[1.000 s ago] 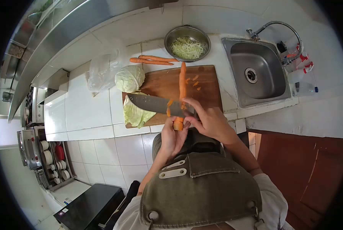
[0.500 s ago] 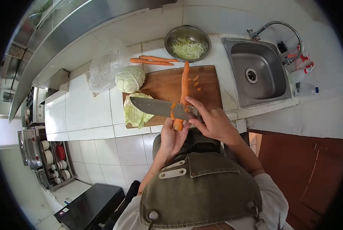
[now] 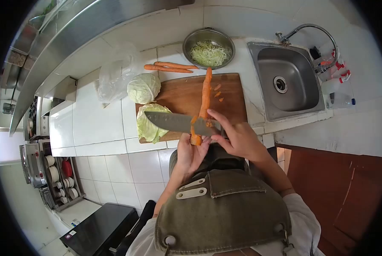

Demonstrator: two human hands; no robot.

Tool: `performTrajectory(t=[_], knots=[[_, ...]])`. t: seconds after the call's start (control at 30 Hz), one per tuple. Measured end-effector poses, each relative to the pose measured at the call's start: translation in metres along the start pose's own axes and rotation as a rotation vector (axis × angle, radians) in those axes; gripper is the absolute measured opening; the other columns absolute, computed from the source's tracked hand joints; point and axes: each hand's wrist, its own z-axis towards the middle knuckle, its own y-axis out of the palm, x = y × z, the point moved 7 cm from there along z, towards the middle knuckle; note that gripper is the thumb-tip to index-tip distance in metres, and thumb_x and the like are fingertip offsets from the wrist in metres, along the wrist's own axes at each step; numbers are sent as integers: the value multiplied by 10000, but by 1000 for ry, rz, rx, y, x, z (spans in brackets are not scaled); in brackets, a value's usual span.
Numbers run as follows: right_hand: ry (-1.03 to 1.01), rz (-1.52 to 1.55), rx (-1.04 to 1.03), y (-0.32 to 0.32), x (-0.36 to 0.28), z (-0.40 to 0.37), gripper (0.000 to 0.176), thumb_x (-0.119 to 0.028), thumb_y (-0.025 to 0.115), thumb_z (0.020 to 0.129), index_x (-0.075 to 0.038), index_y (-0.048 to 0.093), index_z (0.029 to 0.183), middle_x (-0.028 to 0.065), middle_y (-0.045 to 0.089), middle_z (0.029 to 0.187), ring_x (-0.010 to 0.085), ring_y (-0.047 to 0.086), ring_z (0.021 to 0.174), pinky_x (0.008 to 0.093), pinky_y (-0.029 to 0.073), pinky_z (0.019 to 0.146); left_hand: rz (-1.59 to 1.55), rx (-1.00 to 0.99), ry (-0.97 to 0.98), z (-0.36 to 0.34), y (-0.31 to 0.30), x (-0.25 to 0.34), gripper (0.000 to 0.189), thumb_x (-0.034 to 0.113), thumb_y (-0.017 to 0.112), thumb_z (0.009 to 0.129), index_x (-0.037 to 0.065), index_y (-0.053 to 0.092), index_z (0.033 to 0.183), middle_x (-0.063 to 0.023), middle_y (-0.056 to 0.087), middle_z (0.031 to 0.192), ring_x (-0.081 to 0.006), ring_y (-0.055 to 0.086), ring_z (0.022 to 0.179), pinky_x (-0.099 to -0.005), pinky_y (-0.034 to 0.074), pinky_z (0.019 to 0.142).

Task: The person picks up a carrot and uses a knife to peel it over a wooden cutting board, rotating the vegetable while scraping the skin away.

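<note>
A carrot lies lengthwise toward me, its thin tip pointing at the metal bowl. The thick end shows below the knife, in the fingers of my left hand. My right hand grips a wide-bladed knife, which crosses over the carrot with its tip to the left. Orange peel bits cling to the blade, and a strip hangs over the carrot's thick end. The handle is mostly hidden by my right fingers. Beneath the carrot is a wooden cutting board with several peel scraps.
A whole cabbage and a cut cabbage piece sit at the board's left. Loose carrots lie behind it, beside a metal bowl of shredded cabbage. A sink is on the right, a plastic bag on the left.
The carrot's thick end has shifted slightly left in my left hand, and a peel strip now hangs lower over it. The knife stays almost in the same place.
</note>
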Motion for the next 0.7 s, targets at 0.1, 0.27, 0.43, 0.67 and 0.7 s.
performTrajectory(t=[0.1,0.27,0.43,0.67,0.7], knots=[[90,-9,-36,2,13,3,627,-343,590,894,-125,326,1419,140,626,676,338,602,524,437,473,501,-107,-485,-50,3,10,-5,196,171,359,959,34,497,977,-38,454,796,-149,421,742,-276,374,715],[97,-13,21,-2,17,8,619,-345,589,895,-115,335,1411,149,622,674,343,589,494,444,470,493,152,-289,58,0,10,-2,190,202,382,945,36,474,940,-25,409,767,-139,385,707,-267,348,686],[60,-27,2,1,15,8,611,-340,589,897,-121,341,1411,133,606,620,343,587,495,444,467,491,152,-239,53,1,10,-1,184,205,399,943,35,461,978,-29,410,767,-133,385,706,-268,336,673],[108,-81,-42,-2,20,15,597,-380,578,901,-151,357,1405,109,575,553,337,587,492,443,469,481,164,-248,55,4,3,-3,233,208,379,938,37,450,1080,-33,423,779,-131,384,711,-259,335,676],[109,-83,-40,0,23,16,597,-380,578,901,-151,357,1405,109,575,553,337,587,492,443,469,481,165,-251,53,4,2,-3,233,208,379,938,37,450,1080,-33,423,779,-131,384,711,-259,335,676]])
